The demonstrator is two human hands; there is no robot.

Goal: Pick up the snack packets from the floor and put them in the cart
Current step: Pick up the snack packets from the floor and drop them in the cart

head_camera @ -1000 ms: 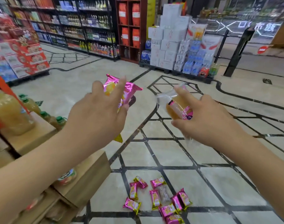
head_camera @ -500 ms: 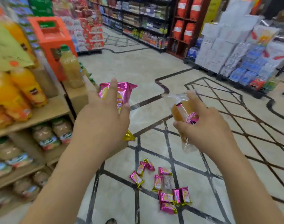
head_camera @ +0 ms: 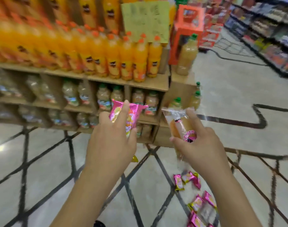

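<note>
my left hand [head_camera: 112, 145] sits at the centre of the frame, fingers curled round a shiny pink foil snack packet [head_camera: 135, 112], clamped on it, with the forefinger stretched up along its front. just right of it, my right hand [head_camera: 200, 145] pinches a clear plastic packet with an orange cake inside [head_camera: 177, 126] between thumb and fingers, forefinger lifted straight. that makes two packets held, one in each hand, both above the floor. in the lower right, partly behind my right arm, more pink foil packets [head_camera: 186, 177] lie on the pale polished floor with dark crossing lines [head_camera: 41, 169]: three in a near cluster and at least three below; blur hides the exact count. across the upper left stands a brown shelf [head_camera: 148, 84] of orange drink bottles [head_camera: 112, 59].
</note>
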